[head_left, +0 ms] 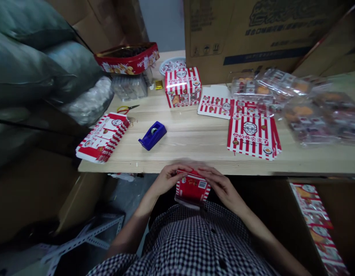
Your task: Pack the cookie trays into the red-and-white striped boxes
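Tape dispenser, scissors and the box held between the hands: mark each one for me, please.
Tape dispenser (153, 138): head view, on its blue body below the roll.
Scissors (127, 109): head view, where blades and handles meet.
Held box (192, 186): head view, on its red printed panel.

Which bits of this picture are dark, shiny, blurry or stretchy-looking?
Head view: very dark under the table; shiny glare on the clear plastic packs; grey bags at the left edge look soft and blurry; outer parts seem stretched, probably by a wide lens; stripes show on the held box.
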The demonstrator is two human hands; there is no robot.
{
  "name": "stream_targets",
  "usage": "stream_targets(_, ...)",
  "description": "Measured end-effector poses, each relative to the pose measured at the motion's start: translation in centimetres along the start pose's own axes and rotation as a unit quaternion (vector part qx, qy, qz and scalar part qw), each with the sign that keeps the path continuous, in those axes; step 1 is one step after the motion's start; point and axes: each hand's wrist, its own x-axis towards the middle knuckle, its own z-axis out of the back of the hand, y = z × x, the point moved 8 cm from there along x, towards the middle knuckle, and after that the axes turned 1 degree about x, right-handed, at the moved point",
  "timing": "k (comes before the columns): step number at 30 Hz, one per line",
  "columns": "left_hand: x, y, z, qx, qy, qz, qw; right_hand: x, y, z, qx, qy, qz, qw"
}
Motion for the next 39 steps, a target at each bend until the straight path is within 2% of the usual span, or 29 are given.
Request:
stream_targets(4, 0.7, -1.0, 1.0, -0.044, -0.019, -0.035, 0.998, 1.1, 0.3, 0.6, -0.005, -0.032, 0.025, 0.999)
stream_targets(7, 1.1, -2.1, 2.0, -0.016, -0.052, -0.07, 0.996, 2.4, 0.9, 1.6, -0.007, -0.049, 0.024, 0.998)
stream_targets(10, 1.7, -2.4, 2.8, 0.015, -0.075, -0.062, 0.995, 3.8, 1.5, 2.6, 0.006, -0.063, 0.003, 0.998)
stream_targets(12, 1.9, -2.3, 3.2, 0.014, -0.082, -0.044, 0.996, 4.5, 1.5, 2.9, 0.02, -0.065, -0.02, 0.998)
stream_targets(15, 1.8, -1.7, 3.0, -0.043, -0.076, -0.028, 0.996, 4.7, 0.6, 2.8, 0.051, -0.054, -0.064, 0.995)
stream_targets(19, 0.8, -0.1, 2.2, -0.068, -0.068, 0.005, 0.995, 3.4, -1.6, 2.1, 0.094, -0.045, -0.113, 0.988)
stream_targets(23, -0.2, 0.9, 1.9, -0.053, -0.087, 0.01, 0.995, 2.2, -2.5, 1.9, 0.104, -0.057, -0.119, 0.986)
stream_targets(26, -0.5, 0.8, 2.0, -0.055, -0.098, -0.003, 0.994, 2.2, -1.4, 1.4, 0.103, -0.034, -0.102, 0.989)
stream_targets(29, -1.0, -0.3, 2.3, -0.047, -0.116, -0.032, 0.992, 2.2, 0.5, 0.9, 0.112, -0.009, -0.084, 0.99)
stream_targets(32, -1.5, -2.0, 2.5, -0.047, -0.12, -0.055, 0.99, 1.8, 2.5, 1.0, 0.1, -0.028, -0.07, 0.992)
stream_targets(35, -1.6, -3.0, 2.4, -0.063, -0.116, -0.048, 0.99, 1.5, 4.0, 1.1, 0.079, -0.059, -0.043, 0.994)
stream_targets(39, -0.4, -2.0, 1.9, -0.083, -0.1, -0.005, 0.991, 2.4, 3.1, 1.3, 0.091, -0.084, -0.037, 0.992)
